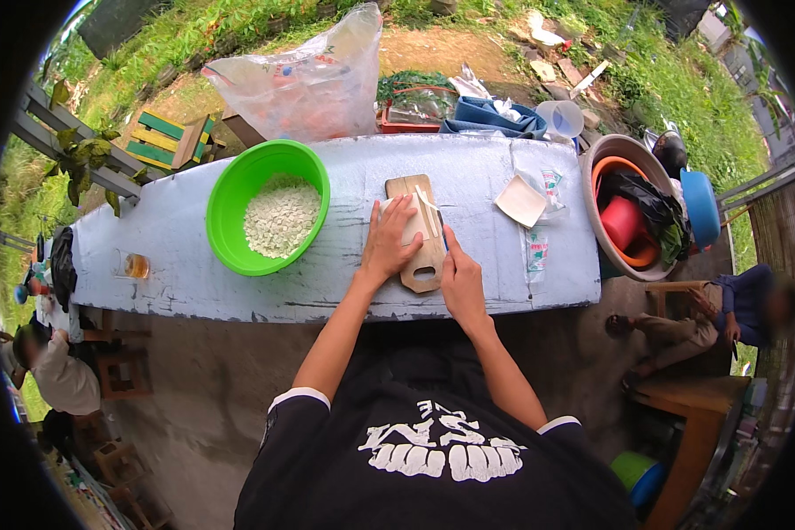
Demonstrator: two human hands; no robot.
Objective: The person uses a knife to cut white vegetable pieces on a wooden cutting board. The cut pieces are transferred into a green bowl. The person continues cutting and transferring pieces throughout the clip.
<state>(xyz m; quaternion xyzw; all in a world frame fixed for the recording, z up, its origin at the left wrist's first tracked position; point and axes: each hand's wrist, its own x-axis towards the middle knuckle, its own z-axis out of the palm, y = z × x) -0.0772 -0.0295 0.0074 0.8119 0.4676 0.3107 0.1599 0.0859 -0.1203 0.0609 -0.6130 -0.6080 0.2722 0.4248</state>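
Note:
A wooden cutting board (pixel 423 265) lies on the pale table (pixel 344 199) in front of me. On it is a flat white slab of food (pixel 409 228), with cut strips (pixel 430 215) along its right side. My left hand (pixel 391 238) presses flat on the slab, fingers spread. In my right hand (pixel 462 271) is a knife (pixel 444 230), its blade beside the strips and largely hidden. A green plastic basin (pixel 222 218) left of the board holds many small white cubes (pixel 281 222). Another white slab (pixel 521 201) lies to the right, near plastic packaging (pixel 552 189).
A glass with amber liquid (pixel 132 265) stands at the left. A large basin with containers and a black bag (pixel 593 199) is at the table's right end. Beyond the far edge are a clear plastic sack (pixel 311 86) and blue cloth (pixel 490 118). People sit at both sides.

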